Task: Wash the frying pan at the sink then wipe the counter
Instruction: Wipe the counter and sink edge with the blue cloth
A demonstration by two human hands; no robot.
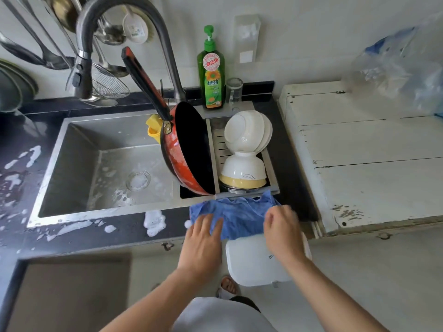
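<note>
Hands, left [203, 238] and right [282, 231], press flat, unclenched, on crumpled blue cloth [239, 216].

I see two bare forearms, no sleeves reaching the wrists, no watch, rings or gloves on left hand [203, 238] or right hand [282, 232]. Low in the near view: pale grey-white garment [215, 317] over the torso, a dark edge at its right side. Below the hands, toes in a light open sandal [227, 287] on the floor
</note>
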